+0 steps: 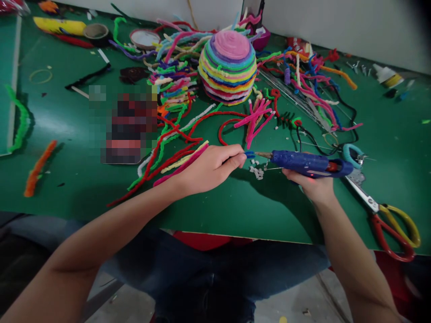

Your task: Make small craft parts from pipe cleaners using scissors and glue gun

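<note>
My right hand (311, 184) is closed round a blue glue gun (308, 163) held level over the green table (235, 211), its metal nozzle pointing left. My left hand (210, 168) pinches a small blue piece of pipe cleaner (249, 154) right at the nozzle tip. Several long red, yellow and pink pipe cleaners (175, 163) lie under and beside my left hand. A striped dome (228, 66) wound from many-coloured pipe cleaners sits further back in the middle.
Scissors (387, 215) with red and yellow handles lie at the right front edge. Loose pipe cleaners (310, 85) and metal rods cover the back right. An orange pipe cleaner (37, 170) lies left; tape rolls (96, 32) stand at the back left. Small white scraps (257, 172) lie below the nozzle.
</note>
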`<action>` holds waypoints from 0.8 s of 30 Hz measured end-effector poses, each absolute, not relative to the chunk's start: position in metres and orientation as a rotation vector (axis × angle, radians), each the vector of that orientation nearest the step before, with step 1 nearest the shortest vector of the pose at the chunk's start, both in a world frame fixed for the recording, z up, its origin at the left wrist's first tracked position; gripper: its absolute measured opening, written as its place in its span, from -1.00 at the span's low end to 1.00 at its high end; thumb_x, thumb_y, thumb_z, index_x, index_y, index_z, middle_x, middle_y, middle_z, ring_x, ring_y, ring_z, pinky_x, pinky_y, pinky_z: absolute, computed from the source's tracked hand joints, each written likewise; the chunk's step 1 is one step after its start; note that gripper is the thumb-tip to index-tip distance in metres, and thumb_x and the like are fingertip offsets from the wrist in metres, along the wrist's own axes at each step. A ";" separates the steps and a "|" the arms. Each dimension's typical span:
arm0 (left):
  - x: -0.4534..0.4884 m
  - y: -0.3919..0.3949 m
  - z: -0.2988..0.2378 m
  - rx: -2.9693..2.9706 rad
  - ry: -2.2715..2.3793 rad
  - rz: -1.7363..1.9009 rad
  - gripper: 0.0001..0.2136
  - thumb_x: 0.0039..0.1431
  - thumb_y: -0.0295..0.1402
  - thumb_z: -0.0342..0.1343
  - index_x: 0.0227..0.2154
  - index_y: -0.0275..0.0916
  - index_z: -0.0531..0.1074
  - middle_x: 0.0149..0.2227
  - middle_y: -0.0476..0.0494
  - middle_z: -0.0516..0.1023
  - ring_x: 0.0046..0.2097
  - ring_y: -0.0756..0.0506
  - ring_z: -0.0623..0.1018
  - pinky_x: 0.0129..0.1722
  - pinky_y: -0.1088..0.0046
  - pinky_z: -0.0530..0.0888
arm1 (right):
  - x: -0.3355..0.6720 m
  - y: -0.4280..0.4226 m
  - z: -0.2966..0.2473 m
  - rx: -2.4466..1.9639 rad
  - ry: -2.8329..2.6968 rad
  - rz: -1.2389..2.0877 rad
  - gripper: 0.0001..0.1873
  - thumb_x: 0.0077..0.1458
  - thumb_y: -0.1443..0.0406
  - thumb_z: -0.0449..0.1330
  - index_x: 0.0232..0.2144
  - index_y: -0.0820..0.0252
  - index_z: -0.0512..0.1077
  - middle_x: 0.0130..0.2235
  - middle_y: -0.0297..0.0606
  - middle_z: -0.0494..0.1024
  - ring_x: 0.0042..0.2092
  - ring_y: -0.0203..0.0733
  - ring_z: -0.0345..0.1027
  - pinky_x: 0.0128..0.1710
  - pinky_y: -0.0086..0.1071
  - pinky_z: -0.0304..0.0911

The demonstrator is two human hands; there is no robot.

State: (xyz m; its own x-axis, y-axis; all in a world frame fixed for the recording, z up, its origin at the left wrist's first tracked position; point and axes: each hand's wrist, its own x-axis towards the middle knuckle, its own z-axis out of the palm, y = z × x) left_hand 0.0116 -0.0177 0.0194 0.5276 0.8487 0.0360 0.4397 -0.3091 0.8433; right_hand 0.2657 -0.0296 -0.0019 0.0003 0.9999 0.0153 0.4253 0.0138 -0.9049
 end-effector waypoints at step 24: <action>0.012 -0.018 0.020 1.966 1.053 0.625 -0.70 0.28 -0.24 -0.18 -0.52 -0.25 0.24 -0.62 0.09 0.19 -0.56 0.09 0.23 -0.53 0.55 0.18 | 0.260 -0.028 0.003 -1.528 -1.485 1.013 -0.81 -0.33 0.29 0.33 -0.63 0.10 0.36 -0.59 -0.44 0.46 -0.54 -0.24 0.35 -0.48 -0.32 0.34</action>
State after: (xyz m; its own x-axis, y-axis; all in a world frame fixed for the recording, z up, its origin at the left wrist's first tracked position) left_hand 0.0115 -0.0178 0.0202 0.5306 0.8461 0.0504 0.4492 -0.3310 0.8299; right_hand 0.2598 -0.0285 0.0035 0.0076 0.9995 -0.0313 0.3941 -0.0318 -0.9185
